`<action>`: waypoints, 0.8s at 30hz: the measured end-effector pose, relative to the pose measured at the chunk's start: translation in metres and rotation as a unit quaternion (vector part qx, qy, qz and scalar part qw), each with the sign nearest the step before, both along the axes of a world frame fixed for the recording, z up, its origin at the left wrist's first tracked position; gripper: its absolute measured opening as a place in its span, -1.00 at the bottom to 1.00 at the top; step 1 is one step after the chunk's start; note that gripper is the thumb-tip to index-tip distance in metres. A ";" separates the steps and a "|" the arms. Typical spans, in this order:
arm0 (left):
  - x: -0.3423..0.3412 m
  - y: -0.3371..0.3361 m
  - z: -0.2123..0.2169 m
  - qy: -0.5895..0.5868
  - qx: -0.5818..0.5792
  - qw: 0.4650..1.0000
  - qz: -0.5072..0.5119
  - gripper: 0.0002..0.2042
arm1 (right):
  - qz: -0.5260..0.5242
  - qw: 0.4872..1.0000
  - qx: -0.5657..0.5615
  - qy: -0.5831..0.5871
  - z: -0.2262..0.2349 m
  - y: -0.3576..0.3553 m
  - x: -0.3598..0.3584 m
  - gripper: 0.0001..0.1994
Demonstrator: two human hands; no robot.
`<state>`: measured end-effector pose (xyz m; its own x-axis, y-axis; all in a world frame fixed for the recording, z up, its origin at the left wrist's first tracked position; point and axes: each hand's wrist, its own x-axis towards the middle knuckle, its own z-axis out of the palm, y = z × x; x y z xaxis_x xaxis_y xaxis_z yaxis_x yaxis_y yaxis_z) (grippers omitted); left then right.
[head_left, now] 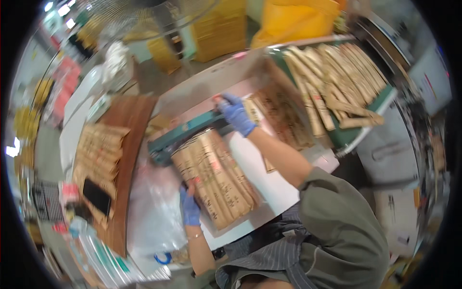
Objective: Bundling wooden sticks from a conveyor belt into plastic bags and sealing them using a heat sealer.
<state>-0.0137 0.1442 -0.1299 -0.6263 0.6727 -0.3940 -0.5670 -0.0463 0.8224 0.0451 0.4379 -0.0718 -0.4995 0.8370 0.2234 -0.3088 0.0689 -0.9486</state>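
A long teal bar-shaped device, which looks like a bag sealer, lies across the work area. My gloved right hand is closed around its far right end, fingers partly blurred. Just below the bar lies a bundle of long brown paper packets with printing on them, side by side and seemingly in clear plastic. At the bundle's left edge, my gloved left hand grips it with the thumb up against the side. Both gloves are blue, and bare fingertips show.
An open carton behind the sealer holds more brown packets. More packets lie on a green tray at right and a brown board at left, with a phone. Clear plastic bags lie left of my left hand.
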 end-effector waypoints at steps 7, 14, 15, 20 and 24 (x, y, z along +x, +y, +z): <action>-0.014 -0.018 -0.018 0.025 -0.046 0.994 -0.092 -0.24 | -0.178 0.938 0.255 -0.155 -0.028 -0.061 0.057 -0.37; 0.006 0.018 0.045 0.326 -0.204 0.922 -0.048 -0.36 | 0.459 0.775 -0.414 -0.128 -0.085 -0.104 0.443 -0.62; 0.012 0.030 0.050 0.445 -0.241 0.862 0.019 -0.40 | 0.284 0.859 -0.416 -0.097 -0.132 -0.103 0.484 -0.62; 0.146 0.173 0.095 0.420 -0.090 0.893 -0.137 -0.46 | 0.102 0.732 -0.063 -0.671 -0.360 -0.076 0.514 -0.67; 0.188 0.224 0.118 0.095 0.031 0.965 -0.241 -0.33 | 0.071 0.744 -0.095 -0.657 -0.424 -0.034 0.432 -0.65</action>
<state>0.1740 0.3685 -0.0116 -0.2910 0.9230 -0.2519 -0.3733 0.1329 0.9181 0.4775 0.4042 -0.4957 -0.2685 0.7097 -0.6513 0.9034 -0.0493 -0.4260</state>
